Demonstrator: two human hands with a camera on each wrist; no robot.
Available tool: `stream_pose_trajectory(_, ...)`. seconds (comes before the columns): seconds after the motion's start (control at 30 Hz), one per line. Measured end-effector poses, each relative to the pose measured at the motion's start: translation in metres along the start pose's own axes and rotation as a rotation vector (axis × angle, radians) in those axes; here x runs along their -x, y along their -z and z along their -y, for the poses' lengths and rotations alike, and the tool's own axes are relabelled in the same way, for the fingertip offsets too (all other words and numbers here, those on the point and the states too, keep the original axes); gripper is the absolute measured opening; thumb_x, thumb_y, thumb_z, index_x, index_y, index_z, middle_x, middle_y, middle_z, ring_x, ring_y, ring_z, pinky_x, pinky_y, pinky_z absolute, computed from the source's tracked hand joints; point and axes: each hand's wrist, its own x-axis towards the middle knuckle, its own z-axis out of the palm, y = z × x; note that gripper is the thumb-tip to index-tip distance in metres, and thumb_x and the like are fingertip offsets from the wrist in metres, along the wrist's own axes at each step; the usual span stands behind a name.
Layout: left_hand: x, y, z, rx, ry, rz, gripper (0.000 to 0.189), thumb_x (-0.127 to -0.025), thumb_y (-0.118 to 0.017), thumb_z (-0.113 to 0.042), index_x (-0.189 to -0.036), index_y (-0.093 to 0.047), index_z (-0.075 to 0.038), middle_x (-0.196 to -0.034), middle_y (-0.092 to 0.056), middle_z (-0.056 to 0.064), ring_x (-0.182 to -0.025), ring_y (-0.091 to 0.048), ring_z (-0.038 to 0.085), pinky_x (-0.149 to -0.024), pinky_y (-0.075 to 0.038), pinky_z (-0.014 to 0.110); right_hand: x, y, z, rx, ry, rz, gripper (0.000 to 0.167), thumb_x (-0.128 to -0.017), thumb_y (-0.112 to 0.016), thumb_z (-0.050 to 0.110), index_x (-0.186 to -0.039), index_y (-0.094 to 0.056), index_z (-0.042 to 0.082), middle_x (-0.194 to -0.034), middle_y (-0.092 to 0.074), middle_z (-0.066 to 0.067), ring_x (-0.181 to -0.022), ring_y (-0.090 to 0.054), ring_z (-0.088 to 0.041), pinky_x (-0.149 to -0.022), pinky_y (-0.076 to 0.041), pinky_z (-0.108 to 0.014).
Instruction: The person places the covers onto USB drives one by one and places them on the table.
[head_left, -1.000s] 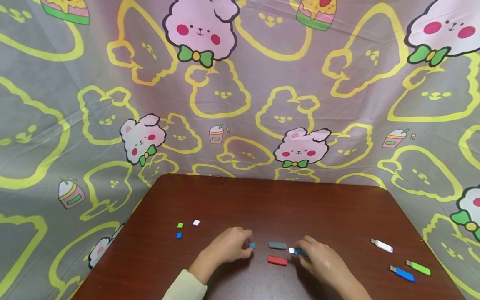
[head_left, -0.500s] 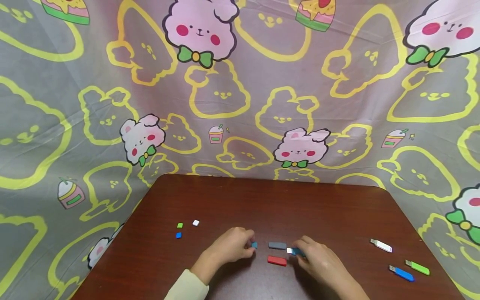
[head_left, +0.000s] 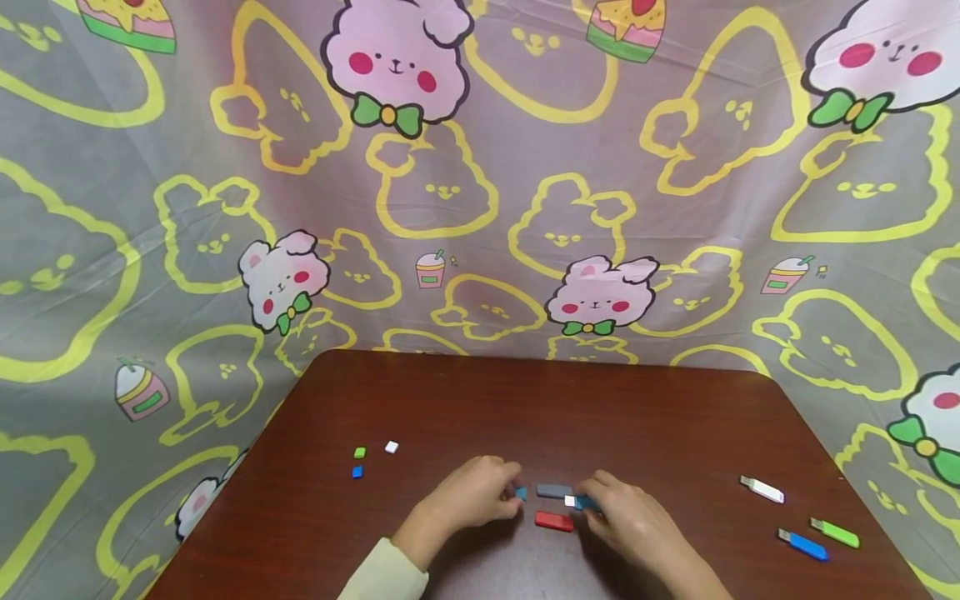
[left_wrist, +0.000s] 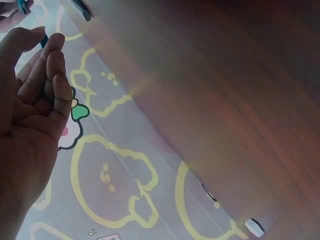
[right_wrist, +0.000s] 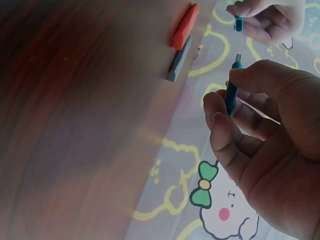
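In the head view my left hand (head_left: 476,492) pinches a small teal USB cap (head_left: 521,493) between thumb and fingertips. My right hand (head_left: 633,512) grips a teal USB stick (right_wrist: 231,92), its metal plug bare and pointing left at the cap, a short gap between them. In the right wrist view the cap's hollow end (right_wrist: 239,24) faces the plug. Both are held above the table. A grey USB stick (head_left: 553,491) lies between and just behind the hands, partly overlapped by the teal stick's plug. Nearer the front lies a red USB stick (head_left: 553,522).
At the right lie a white USB stick (head_left: 762,489), a blue one (head_left: 803,545) and a green one (head_left: 835,532), plugs bare. Small green (head_left: 360,452), white (head_left: 392,447) and blue caps (head_left: 357,472) lie at the left. A patterned curtain (head_left: 480,208) borders the brown table (head_left: 487,392).
My left hand has moved right with the teal cap, and my right hand has shifted slightly left with the teal stick. The gap between cap and plug has narrowed.
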Motion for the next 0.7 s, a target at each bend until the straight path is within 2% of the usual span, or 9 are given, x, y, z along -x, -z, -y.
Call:
stream_pose_trajectory(0.2,-0.003,0.000,-0.004,-0.006,-0.012,0.007,0.017,-0.084,-0.079,-0.026,-0.089,-0.065,-0.019,-0.074,-0.057,-0.015,-0.066,-0.050,-0.003,-0.060,-0.042,0.014,-0.003,-0.002,0.004,-0.004,0.016,-0.003,0.022,-0.079,-0.078,0.009,-0.099,-0.072,0.015,-0.091,-0.060,0.012,-0.068,-0.055,-0.001,-0.055,-0.048,-0.024)
stream_pose_trajectory(0.37,-0.006,0.000,-0.008,-0.048,-0.043,-0.017,0.019,-0.082,-0.080,-0.027,-0.085,-0.062,-0.020,-0.072,-0.055,-0.016,-0.064,-0.049,-0.002,-0.059,-0.041,0.014,-0.004,-0.002,0.007,-0.005,0.022,-0.001,0.022,-0.079,-0.078,0.009,-0.100,-0.072,0.015,-0.090,-0.059,0.012,-0.067,-0.055,-0.002,-0.054,-0.047,-0.024)
stream_pose_trajectory(0.7,-0.008,0.000,-0.013,-0.051,-0.066,-0.013,0.018,-0.082,-0.080,-0.028,-0.090,-0.066,-0.020,-0.075,-0.060,-0.015,-0.065,-0.050,-0.003,-0.059,-0.041,0.012,-0.004,-0.004,0.008,-0.003,0.055,-0.027,0.023,-0.079,-0.079,0.010,-0.099,-0.071,0.015,-0.090,-0.059,0.012,-0.067,-0.056,-0.004,-0.053,-0.047,-0.026)
